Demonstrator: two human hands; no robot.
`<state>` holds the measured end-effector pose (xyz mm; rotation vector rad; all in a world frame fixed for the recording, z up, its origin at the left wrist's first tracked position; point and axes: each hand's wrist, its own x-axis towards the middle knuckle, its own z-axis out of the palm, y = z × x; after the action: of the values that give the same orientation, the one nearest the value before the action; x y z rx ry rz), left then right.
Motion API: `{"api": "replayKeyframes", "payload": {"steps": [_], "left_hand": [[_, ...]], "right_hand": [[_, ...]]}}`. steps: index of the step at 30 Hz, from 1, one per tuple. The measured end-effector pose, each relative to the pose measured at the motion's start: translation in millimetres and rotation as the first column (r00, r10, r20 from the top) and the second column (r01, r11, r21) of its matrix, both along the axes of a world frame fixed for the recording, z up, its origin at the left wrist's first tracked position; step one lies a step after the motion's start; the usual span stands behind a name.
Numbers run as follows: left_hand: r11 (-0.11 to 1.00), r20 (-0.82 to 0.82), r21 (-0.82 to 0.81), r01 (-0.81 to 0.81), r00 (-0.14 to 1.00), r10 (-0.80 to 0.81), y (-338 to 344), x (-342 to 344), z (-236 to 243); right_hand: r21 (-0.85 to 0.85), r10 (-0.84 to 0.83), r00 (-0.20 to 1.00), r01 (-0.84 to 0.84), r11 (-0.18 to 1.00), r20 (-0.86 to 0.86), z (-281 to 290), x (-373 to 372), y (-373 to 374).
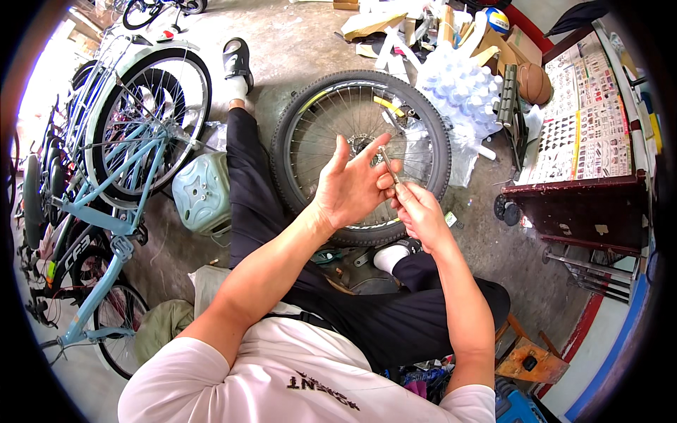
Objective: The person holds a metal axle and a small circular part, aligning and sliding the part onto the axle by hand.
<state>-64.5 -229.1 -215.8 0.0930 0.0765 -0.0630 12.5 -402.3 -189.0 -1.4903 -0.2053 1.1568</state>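
Note:
My right hand [421, 213] pinches a thin metal rod-like piece [389, 168] between thumb and fingers, its tip pointing up and away from me. My left hand [347, 185] is palm up beside it, thumb and index finger stretched apart. Its other fingers bend toward the rod and seem to touch it; the exact contact is hard to make out. Under both hands a bicycle wheel [281, 141] with a black knobbly tyre lies flat on the floor between my legs. Its hub and disc [360, 143] show just beyond my left fingers.
A pale blue plastic stool [202, 194] and a light blue bicycle [106, 225] stand on the left. Beyond the wheel, to the right, are bagged plastic bottles [462, 88] and cardboard scraps [377, 27]. A dark red cabinet [582, 215] stands at right, above a small wooden stool [530, 361].

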Motion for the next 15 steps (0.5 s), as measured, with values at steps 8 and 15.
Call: {"api": "replayKeyframes", "payload": {"steps": [8, 15], "left_hand": [[1.0, -0.039, 0.021, -0.008, 0.999, 0.009, -0.8, -2.9, -4.5], [0.999, 0.058, -0.021, 0.042, 0.998, -0.041, 3.2, -1.5, -3.4]], "right_hand": [[-0.011, 0.012, 0.999, -0.012, 1.0, 0.048, 2.8, -1.3, 3.1], [-0.012, 0.022, 1.0, -0.022, 1.0, -0.003, 2.0, -0.5, 0.2]]}}
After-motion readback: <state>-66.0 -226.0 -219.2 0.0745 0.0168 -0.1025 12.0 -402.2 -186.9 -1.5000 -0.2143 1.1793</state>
